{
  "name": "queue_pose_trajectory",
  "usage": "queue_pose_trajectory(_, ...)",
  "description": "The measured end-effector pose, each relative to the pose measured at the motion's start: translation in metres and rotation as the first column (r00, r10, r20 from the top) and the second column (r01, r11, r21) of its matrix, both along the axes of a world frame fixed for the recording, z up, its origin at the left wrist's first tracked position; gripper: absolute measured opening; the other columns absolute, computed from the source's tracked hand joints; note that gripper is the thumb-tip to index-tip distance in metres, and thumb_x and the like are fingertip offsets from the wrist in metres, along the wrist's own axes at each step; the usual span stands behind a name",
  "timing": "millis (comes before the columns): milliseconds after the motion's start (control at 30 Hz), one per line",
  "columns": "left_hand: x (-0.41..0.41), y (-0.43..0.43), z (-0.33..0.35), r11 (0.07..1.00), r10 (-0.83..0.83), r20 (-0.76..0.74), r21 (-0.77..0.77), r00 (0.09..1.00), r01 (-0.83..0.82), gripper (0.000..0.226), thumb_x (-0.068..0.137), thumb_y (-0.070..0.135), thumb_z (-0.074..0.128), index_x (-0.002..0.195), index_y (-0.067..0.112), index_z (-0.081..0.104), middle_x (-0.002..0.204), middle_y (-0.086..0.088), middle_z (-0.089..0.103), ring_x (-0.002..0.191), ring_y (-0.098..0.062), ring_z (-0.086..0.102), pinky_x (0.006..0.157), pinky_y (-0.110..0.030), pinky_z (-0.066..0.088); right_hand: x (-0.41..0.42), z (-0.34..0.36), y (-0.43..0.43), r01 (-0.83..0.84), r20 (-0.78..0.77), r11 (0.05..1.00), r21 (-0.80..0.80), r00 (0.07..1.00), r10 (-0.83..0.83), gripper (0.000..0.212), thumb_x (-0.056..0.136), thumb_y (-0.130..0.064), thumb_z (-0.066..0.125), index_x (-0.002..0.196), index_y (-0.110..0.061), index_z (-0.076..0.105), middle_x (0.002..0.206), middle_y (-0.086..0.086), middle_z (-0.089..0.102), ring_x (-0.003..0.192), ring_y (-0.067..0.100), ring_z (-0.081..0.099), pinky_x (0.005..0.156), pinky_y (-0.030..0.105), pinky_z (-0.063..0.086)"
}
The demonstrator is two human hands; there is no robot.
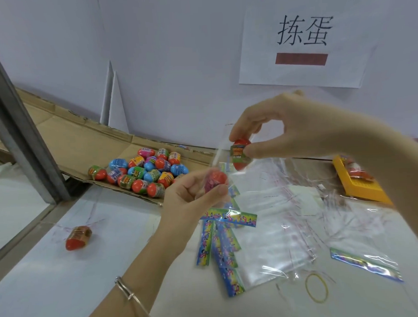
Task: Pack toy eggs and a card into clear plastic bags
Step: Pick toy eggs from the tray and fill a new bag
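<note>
Right hand: my right hand (280,129) pinches a red toy egg with a green label (241,154) between thumb and fingertips, to the right of the egg pile (142,170) and higher than it.
Left hand: my left hand (193,199) has its fingers curled round the lower part of a clear plastic bag (221,153), gripping it through the film, just right of the pile.
Bag contents: one red egg (216,179) already sits in the bag against my left fingers. I see no card in it, though the glare leaves me unsure.
Gap: the pinched egg hangs at the bag's mouth, close beside its raised edge; I cannot tell whether they touch.
Step, as I judge it: dropping in the second egg. I would hold the mouth wide, lead with the egg's narrow end, and let go only once it is past the lip, since this thin film is likely to fold shut or cling.
Cards: printed cards (226,243) lie fanned on the table, right of the pile and nearer me.
Spare bags: a stack of empty clear bags (276,227) lies farther right of the pile.
Stray: one loose red egg (78,237) lies left of the pile, nearer me.
</note>
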State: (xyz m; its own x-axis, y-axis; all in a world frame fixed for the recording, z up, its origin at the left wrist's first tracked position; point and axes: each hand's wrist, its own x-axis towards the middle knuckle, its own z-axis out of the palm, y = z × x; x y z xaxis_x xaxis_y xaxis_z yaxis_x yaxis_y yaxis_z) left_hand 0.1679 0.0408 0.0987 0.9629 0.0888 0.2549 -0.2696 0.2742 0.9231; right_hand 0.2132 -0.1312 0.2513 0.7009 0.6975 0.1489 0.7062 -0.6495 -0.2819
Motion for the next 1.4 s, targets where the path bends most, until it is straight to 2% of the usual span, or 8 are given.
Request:
queue_pose_trajectory(400, -0.002, -0.004, 0.003, 0.996, -0.058, 0.009, -0.065, 0.998, 0.058, 0.032, 0.06, 0.026, 0.08, 0.092, 0.02, 0.078, 0.084, -0.005, 0.076, 0.071, -0.023, 0.073, 0.066, -0.027, 0.058, -0.007, 0.002, -0.003, -0.036, -0.012, 0.999, -0.01, 0.999, 0.036, 0.028, 0.077, -0.063, 0.056, 0.094, -0.046, 0.07, 0.087, -0.046, 0.053, 0.092, -0.02, 0.038, 0.086, 0.007, 0.016)
queue_pose_trajectory(567, -0.003, -0.005, 0.003, 0.993, -0.078, 0.02, -0.083, 0.997, 0.079, 0.029, 0.062, 0.024, 0.079, 0.09, 0.02, 0.078, 0.079, -0.001, 0.075, 0.068, -0.016, 0.072, 0.063, -0.024, 0.057, -0.013, -0.008, 0.0, 0.012, 0.136, 0.979, -0.205, 0.991, 0.017, 0.046, 0.06, -0.072, 0.058, 0.104, -0.058, 0.057, 0.096, -0.023, 0.049, 0.093, 0.015, 0.025, 0.081, 0.017, 0.025)
queue_pose_trajectory(767, -0.004, -0.006, 0.005, 0.989, -0.116, 0.013, -0.088, 0.993, 0.117, 0.029, 0.062, 0.022, 0.086, 0.09, 0.021, 0.079, 0.085, -0.004, 0.076, 0.072, -0.018, 0.073, 0.065, -0.026, 0.058, -0.009, -0.01, 0.003, -0.117, 0.199, 0.97, -0.212, 0.967, 0.16, 0.024, 0.075, -0.051, 0.067, 0.098, -0.044, 0.065, 0.089, -0.025, 0.066, 0.097, -0.004, 0.049, 0.088, 0.025, 0.017)
queue_pose_trajectory(833, -0.004, -0.005, 0.006, 0.99, -0.103, 0.016, -0.096, 0.995, 0.104, 0.026, 0.062, 0.023, 0.082, 0.088, 0.023, 0.079, 0.082, 0.0, 0.076, 0.071, -0.013, 0.072, 0.064, -0.022, 0.057, -0.008, -0.013, -0.003, -0.125, 0.201, 0.99, -0.072, 0.97, 0.137, 0.029, 0.074, -0.057, 0.064, 0.098, -0.043, 0.065, 0.096, -0.027, 0.066, 0.103, -0.006, 0.053, 0.095, 0.029, 0.021)
queue_pose_trajectory(900, -0.004, -0.003, 0.007, 0.99, -0.086, 0.02, -0.112, 0.996, 0.088, 0.025, 0.062, 0.023, 0.084, 0.086, 0.024, 0.079, 0.081, 0.002, 0.076, 0.071, -0.012, 0.072, 0.064, -0.021, 0.056, -0.009, -0.022, -0.012, -0.124, 0.219, 0.936, 0.329, 0.974, 0.052, 0.036, 0.073, -0.054, 0.064, 0.107, -0.044, 0.06, 0.109, -0.024, 0.064, 0.108, -0.002, 0.054, 0.096, 0.024, 0.03)
queue_pose_trajectory(1000, -0.004, -0.002, 0.007, 0.991, -0.064, 0.013, -0.12, 0.998, 0.065, 0.027, 0.058, 0.031, 0.079, 0.085, 0.027, 0.079, 0.08, 0.003, 0.076, 0.07, -0.011, 0.072, 0.063, -0.02, 0.056, -0.013, -0.052, -0.019, 0.124, -0.069, 0.604, 0.787, 0.991, -0.113, 0.062, 0.063, -0.05, 0.073, 0.12, -0.043, 0.051, 0.121, -0.014, 0.059, 0.105, 0.004, 0.058, 0.087, 0.024, 0.045)
queue_pose_trajectory(1133, -0.005, -0.007, 0.004, 0.992, -0.084, -0.014, -0.096, 0.996, 0.082, 0.03, 0.058, 0.031, 0.078, 0.089, 0.027, 0.079, 0.08, 0.001, 0.076, 0.069, -0.014, 0.073, 0.062, -0.02, 0.056, -0.022, -0.09, -0.006, 0.394, -0.542, 0.641, 0.659, 0.84, 0.04, 0.057, 0.053, -0.047, 0.085, 0.105, -0.03, 0.068, 0.1, -0.007, 0.073, 0.084, 0.002, 0.068, 0.071, 0.016, 0.049)
queue_pose_trajectory(1400, -0.007, -0.013, 0.002, 0.992, -0.097, -0.034, -0.081, 0.995, 0.094, 0.033, 0.059, 0.033, 0.081, 0.092, 0.028, 0.078, 0.086, 0.0, 0.077, 0.076, -0.013, 0.073, 0.064, -0.022, 0.057, -0.023, -0.106, 0.009, 0.494, -0.568, 0.458, 0.739, 0.822, 0.029, 0.009, 0.076, -0.012, 0.077, 0.081, -0.005, 0.073, 0.065, 0.002, 0.07, 0.054, 0.01, 0.061, 0.053, 0.019, 0.048)
